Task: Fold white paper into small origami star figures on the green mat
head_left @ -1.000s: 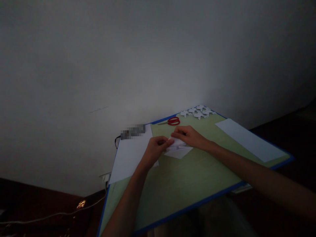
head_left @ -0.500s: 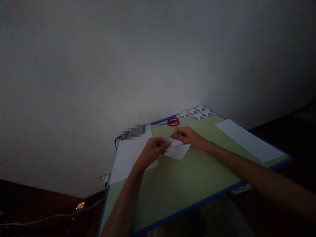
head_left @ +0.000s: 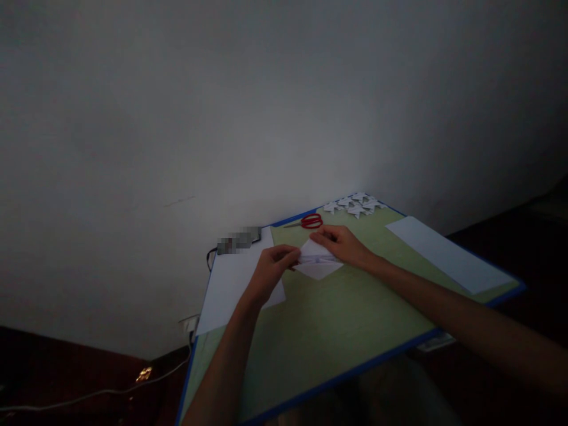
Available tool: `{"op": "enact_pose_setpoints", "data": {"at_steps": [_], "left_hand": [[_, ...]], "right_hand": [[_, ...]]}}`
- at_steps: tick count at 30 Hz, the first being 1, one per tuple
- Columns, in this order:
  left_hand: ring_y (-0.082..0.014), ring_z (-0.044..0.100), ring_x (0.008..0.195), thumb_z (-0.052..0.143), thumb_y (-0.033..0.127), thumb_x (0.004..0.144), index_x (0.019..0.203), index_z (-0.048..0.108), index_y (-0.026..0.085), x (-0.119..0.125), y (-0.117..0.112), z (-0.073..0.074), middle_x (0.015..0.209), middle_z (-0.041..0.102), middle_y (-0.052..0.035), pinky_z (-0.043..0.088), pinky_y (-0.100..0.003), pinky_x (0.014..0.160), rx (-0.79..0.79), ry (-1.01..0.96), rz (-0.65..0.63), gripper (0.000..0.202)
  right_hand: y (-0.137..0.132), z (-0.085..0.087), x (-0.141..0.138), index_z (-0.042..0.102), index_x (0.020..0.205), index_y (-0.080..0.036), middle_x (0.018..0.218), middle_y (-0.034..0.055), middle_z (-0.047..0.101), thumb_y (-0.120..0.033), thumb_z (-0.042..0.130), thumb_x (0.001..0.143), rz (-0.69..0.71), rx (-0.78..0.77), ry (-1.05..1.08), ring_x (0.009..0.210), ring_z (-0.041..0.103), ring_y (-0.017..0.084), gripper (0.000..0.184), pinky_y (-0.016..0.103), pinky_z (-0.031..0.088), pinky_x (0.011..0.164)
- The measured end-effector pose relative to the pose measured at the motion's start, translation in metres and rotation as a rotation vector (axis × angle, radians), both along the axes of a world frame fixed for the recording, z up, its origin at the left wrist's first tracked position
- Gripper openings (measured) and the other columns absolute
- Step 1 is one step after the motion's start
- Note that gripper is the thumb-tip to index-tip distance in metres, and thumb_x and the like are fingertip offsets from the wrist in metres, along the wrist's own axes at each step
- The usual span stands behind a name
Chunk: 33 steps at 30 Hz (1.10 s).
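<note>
Both hands of mine are at one piece of folded white paper over the middle of the green tabletop. With my left hand I pinch its left corner, the thumb and fingers drawn nearly together. With my right hand I have hold of its upper right edge, thumb and forefinger brought close and the other fingers curled behind. The paper has a crease running across it, with one pointed part toward the wall and another toward me; whether its underside rests on the table I can't tell.

Just beyond my right hand lie red-handled scissors, their blades pointing left. Farther back, by the far corner, I see a cluster of small folded paper shapes with pointed tips. Off to my right a long white paper strip lies slantwise along the blue edging. On my left a large white sheet lies flat, partly behind my forearm, and at its far end is a pixelated object with a black cord
</note>
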State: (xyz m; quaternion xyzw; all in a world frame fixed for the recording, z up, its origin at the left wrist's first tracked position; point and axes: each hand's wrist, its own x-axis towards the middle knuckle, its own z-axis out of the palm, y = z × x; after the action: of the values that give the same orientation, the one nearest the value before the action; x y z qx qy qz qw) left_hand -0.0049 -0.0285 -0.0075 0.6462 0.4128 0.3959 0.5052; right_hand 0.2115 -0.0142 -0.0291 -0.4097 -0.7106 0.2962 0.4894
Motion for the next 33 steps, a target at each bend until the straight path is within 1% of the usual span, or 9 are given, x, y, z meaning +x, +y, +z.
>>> {"op": "enact_pose_setpoints", "data": {"at_steps": [2, 4, 8, 10, 13, 15, 20, 25, 33], "left_hand": [[-0.0176, 0.066, 0.079, 0.076, 0.039, 0.079, 0.091, 0.077, 0.014, 0.0018, -0.0004, -0.0013, 0.087, 0.074, -0.0084, 0.052, -0.029, 0.073, -0.024, -0.066, -0.02, 0.028], [-0.0182, 0.067, 0.081, 0.078, 0.036, 0.077, 0.096, 0.077, 0.014, 0.004, -0.0006, -0.0032, 0.092, 0.075, -0.0092, 0.053, -0.03, 0.075, -0.042, -0.124, -0.024, 0.029], [-0.017, 0.067, 0.075, 0.082, 0.032, 0.07, 0.089, 0.077, 0.013, 0.0064, 0.0001, -0.0064, 0.086, 0.076, -0.0086, 0.054, -0.03, 0.073, -0.021, -0.157, 0.06, 0.027], [-0.0161, 0.067, 0.07, 0.082, 0.031, 0.069, 0.085, 0.077, 0.013, 0.0064, 0.0004, -0.0062, 0.081, 0.076, -0.0075, 0.053, -0.029, 0.07, 0.006, -0.152, 0.103, 0.025], [-0.0144, 0.065, 0.066, 0.082, 0.029, 0.068, 0.081, 0.077, 0.013, 0.0068, -0.0006, -0.0042, 0.076, 0.075, -0.0059, 0.052, -0.028, 0.067, 0.045, -0.143, 0.126, 0.021], [-0.0144, 0.065, 0.066, 0.081, 0.027, 0.068, 0.08, 0.077, 0.013, 0.0075, -0.0017, -0.0033, 0.075, 0.075, -0.0052, 0.053, -0.028, 0.067, 0.058, -0.145, 0.118, 0.019], [-0.0174, 0.068, 0.071, 0.08, 0.027, 0.068, 0.084, 0.079, 0.014, 0.0095, -0.0023, -0.0046, 0.079, 0.077, -0.0063, 0.056, -0.031, 0.072, 0.064, -0.137, 0.097, 0.02], [-0.0182, 0.069, 0.072, 0.082, 0.026, 0.065, 0.085, 0.08, 0.015, 0.0094, -0.001, -0.0056, 0.08, 0.078, -0.0064, 0.056, -0.031, 0.072, 0.074, -0.138, 0.11, 0.023], [-0.0165, 0.066, 0.066, 0.08, 0.029, 0.069, 0.083, 0.08, 0.014, 0.0104, -0.0021, -0.0047, 0.075, 0.076, -0.0059, 0.056, -0.031, 0.069, 0.095, -0.118, 0.124, 0.02]], "right_hand": [[0.0006, -0.0004, -0.0011, 0.062, 0.073, -0.017, 0.065, -0.0015, 0.051, -0.054, 0.055, 0.093, -0.028, 0.002, 0.024, 0.061, 0.045, 0.013, 0.043, 0.027, 0.032, 0.057], [0.0011, -0.0005, -0.0018, 0.063, 0.077, -0.017, 0.07, 0.0002, 0.056, -0.054, 0.055, 0.093, -0.034, -0.006, 0.07, 0.064, 0.048, 0.014, 0.041, 0.027, 0.035, 0.058], [0.0014, -0.0008, -0.0009, 0.067, 0.106, -0.019, 0.076, 0.0012, 0.062, -0.049, 0.061, 0.091, 0.023, -0.013, 0.092, 0.061, 0.049, 0.014, 0.034, 0.026, 0.035, 0.055], [0.0012, -0.0014, -0.0006, 0.068, 0.112, -0.02, 0.078, 0.0016, 0.064, -0.046, 0.065, 0.089, 0.081, -0.036, 0.054, 0.06, 0.05, 0.013, 0.035, 0.025, 0.035, 0.053], [0.0008, -0.0022, -0.0021, 0.071, 0.105, -0.019, 0.084, 0.0038, 0.069, -0.044, 0.072, 0.084, 0.184, -0.123, 0.081, 0.067, 0.058, 0.015, 0.033, 0.025, 0.041, 0.056], [0.0005, -0.0022, -0.0041, 0.072, 0.101, -0.018, 0.088, 0.0046, 0.071, -0.044, 0.075, 0.08, 0.221, -0.159, 0.129, 0.072, 0.063, 0.016, 0.034, 0.026, 0.045, 0.06], [-0.0003, -0.0009, -0.0072, 0.074, 0.089, -0.017, 0.08, 0.0038, 0.071, -0.05, 0.078, 0.076, 0.15, -0.126, 0.117, 0.066, 0.06, 0.015, 0.036, 0.025, 0.043, 0.057], [-0.0006, -0.0027, -0.0082, 0.075, 0.088, -0.016, 0.077, 0.0039, 0.071, -0.051, 0.078, 0.077, 0.109, -0.121, 0.128, 0.063, 0.06, 0.014, 0.036, 0.025, 0.042, 0.054], [-0.0003, -0.0033, -0.0082, 0.076, 0.089, -0.017, 0.079, 0.0045, 0.072, -0.05, 0.076, 0.079, 0.109, -0.122, 0.125, 0.066, 0.06, 0.015, 0.034, 0.025, 0.041, 0.055]]}}
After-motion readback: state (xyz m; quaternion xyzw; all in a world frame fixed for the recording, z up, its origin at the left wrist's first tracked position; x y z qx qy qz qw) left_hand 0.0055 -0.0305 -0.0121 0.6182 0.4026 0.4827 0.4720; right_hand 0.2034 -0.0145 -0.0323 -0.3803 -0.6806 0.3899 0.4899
